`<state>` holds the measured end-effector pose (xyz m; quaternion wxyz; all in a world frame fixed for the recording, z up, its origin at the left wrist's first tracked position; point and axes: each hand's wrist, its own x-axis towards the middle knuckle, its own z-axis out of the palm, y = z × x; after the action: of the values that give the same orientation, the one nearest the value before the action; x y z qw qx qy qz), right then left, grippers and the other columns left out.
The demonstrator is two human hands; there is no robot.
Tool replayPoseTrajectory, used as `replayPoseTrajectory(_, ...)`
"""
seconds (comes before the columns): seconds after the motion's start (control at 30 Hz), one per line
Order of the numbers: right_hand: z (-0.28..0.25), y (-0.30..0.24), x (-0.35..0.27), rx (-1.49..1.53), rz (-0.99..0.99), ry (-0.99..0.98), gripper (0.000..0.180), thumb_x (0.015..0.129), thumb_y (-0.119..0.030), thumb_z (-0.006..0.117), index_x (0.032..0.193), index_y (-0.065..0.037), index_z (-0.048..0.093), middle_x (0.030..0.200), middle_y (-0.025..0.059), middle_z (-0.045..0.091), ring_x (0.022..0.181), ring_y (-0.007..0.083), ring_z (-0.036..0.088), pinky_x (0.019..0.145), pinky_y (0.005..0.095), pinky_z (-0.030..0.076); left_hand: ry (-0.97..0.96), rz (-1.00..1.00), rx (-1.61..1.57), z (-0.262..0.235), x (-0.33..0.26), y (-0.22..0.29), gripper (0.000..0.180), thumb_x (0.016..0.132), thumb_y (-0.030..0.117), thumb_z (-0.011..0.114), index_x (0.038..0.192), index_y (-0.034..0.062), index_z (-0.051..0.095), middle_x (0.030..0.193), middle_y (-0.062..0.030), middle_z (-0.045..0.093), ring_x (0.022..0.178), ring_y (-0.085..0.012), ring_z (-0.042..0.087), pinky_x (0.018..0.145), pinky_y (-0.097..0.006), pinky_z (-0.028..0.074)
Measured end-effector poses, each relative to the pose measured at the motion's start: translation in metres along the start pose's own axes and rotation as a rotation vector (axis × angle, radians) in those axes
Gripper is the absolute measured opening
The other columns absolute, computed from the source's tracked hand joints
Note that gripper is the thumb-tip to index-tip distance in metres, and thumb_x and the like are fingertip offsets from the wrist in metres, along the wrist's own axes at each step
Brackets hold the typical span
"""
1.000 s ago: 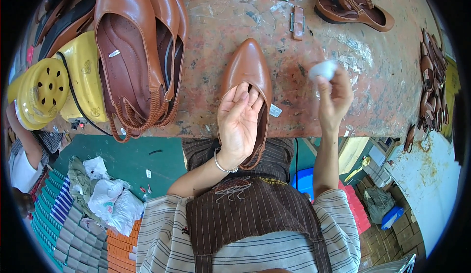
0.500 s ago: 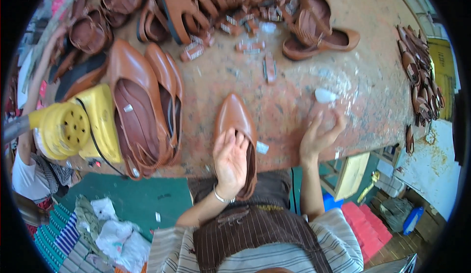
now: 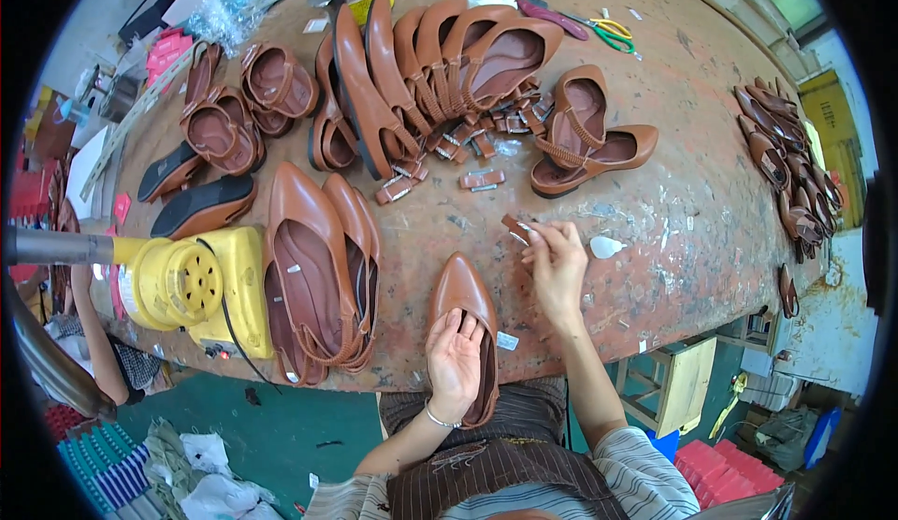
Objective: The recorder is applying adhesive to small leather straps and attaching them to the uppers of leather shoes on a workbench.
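Observation:
A brown pointed slingback shoe [image 3: 464, 286] stands toe-away at the table's near edge. My left hand [image 3: 456, 361] grips it by the side, palm turned up and fingers curled at its opening. To the right, my right hand [image 3: 558, 272] pinches a small brown strap piece with a shiny trim [image 3: 515, 228] just above or on the tabletop; I cannot tell which. A white squeeze bottle [image 3: 606, 246] lies right of that hand. Beyond are several similar strap pieces, one lone strap piece [image 3: 482, 180] nearest.
A yellow machine [image 3: 234, 286] with a hose stands at left beside more slingback shoes [image 3: 304, 239]. Shoes [image 3: 505, 57] crowd the far side, with a pair [image 3: 599, 141] right of them. Scissors [image 3: 613, 34] lie at the back. More shoes [image 3: 786, 165] line the right edge.
My right hand has moved left from beside the white bottle and taken hold of the lone strap piece. My left hand stays on the shoe. The view has tilted up.

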<state>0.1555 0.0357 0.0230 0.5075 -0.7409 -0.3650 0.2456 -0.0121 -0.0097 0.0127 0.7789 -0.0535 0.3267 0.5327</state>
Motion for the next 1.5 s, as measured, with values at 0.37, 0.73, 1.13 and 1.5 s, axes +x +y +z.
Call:
replayPoseTrajectory(0.37,0.013,-0.03,-0.012,0.493,0.317,-0.422,0.007,0.085,-0.004,0.067,0.089,0.002,0.07,0.079,0.0044,0.062,0.062,0.0087,0.061,0.052,0.0201,0.048,-0.046,-0.006,-0.011,0.012,0.015,0.003,0.013,0.095,0.009,0.05,0.104,0.0001,0.054,0.11,-0.008,0.057,0.111,-0.0222,0.055,0.102,-0.039,0.042)
replayPoseTrajectory(0.73,0.028,-0.019,-0.032,0.229,0.236,-0.478,0.008,0.083,0.001,0.068,0.089,0.002,0.072,0.082,0.0047,0.059,0.058,0.0069,0.057,0.047,0.0176,0.043,-0.019,-0.005,0.023,0.007,0.004,0.003,0.022,0.095,0.01,0.046,0.113,-0.002,0.052,0.117,-0.0115,0.057,0.118,-0.0287,0.052,0.106,-0.044,0.039)
replayPoseTrajectory(1.13,0.036,-0.022,-0.027,0.155,0.182,-0.393,0.006,0.078,0.001,0.071,0.084,0.001,0.072,0.073,0.0057,0.06,0.051,0.0072,0.057,0.045,0.0218,0.043,-0.02,-0.021,0.02,0.017,0.012,0.007,0.024,0.096,0.013,0.047,0.115,-0.0005,0.052,0.119,-0.0108,0.056,0.119,-0.0264,0.05,0.105,-0.043,0.039)
replayPoseTrajectory(1.5,0.019,-0.019,-0.049,0.095,-0.042,-0.264,0.011,0.077,-0.008,0.074,0.083,-0.002,0.066,0.072,0.0047,0.057,0.055,0.0115,0.051,0.05,0.0255,0.041,0.073,-0.035,0.292,0.008,0.01,0.007,0.018,0.095,0.012,0.056,0.109,0.0022,0.058,0.108,-0.0081,0.063,0.101,-0.0146,0.06,0.09,-0.029,0.048)
